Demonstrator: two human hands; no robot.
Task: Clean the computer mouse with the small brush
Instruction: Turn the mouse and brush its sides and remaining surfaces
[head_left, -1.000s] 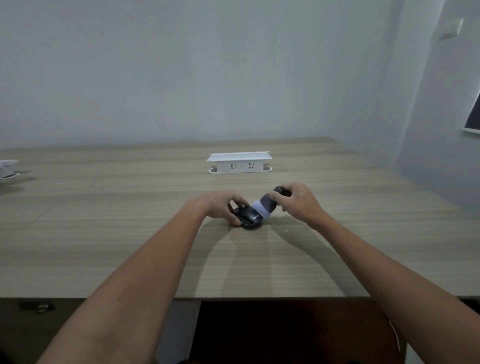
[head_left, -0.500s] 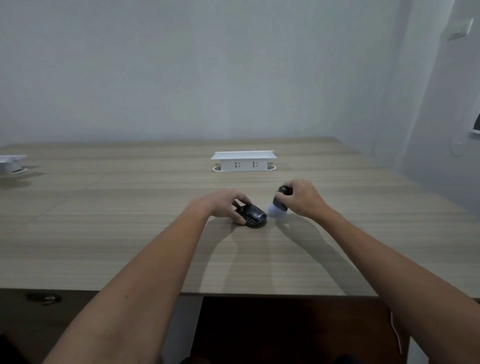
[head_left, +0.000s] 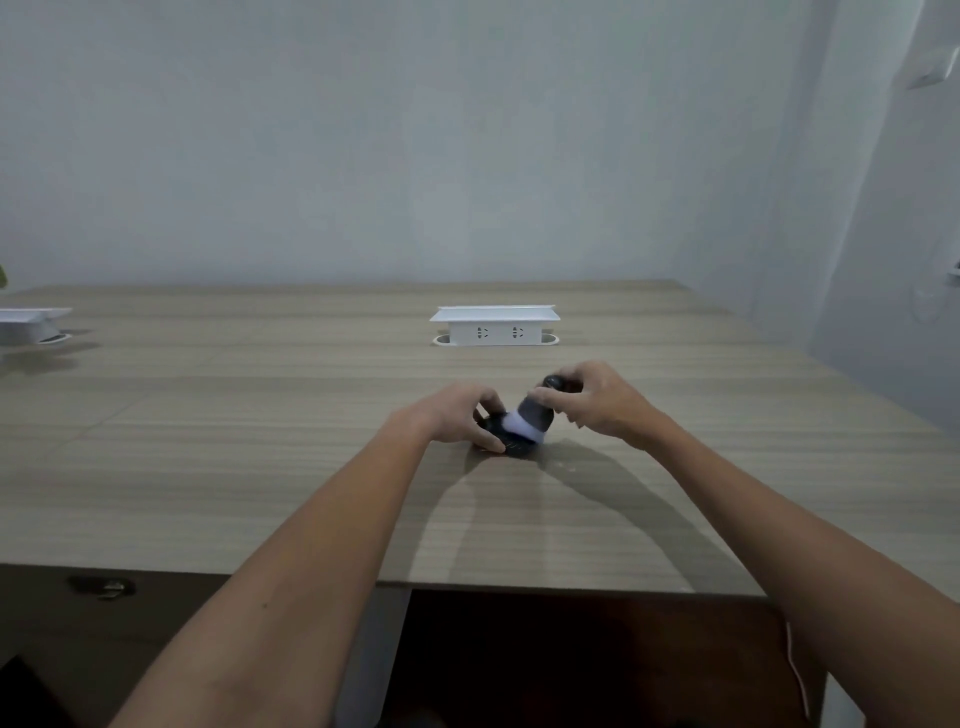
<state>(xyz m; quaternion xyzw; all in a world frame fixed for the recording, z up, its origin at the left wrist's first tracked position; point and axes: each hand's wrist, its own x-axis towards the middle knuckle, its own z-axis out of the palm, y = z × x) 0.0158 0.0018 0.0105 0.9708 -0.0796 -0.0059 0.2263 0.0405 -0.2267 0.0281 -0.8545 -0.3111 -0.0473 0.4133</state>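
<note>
Left hand (head_left: 454, 418) pins the black mouse (head_left: 506, 440) flat on the desk (head_left: 260, 467), fingers curled around its left side so it likely won't slide. Right hand (head_left: 597, 402) fingers pinch the small brush (head_left: 535, 415) handle, tilted so the pale bristles touch the mouse top for sweeping.

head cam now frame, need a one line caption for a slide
Left hand steadies a black computer mouse on the wooden table while the right hand sweeps a small brush across it.
</note>
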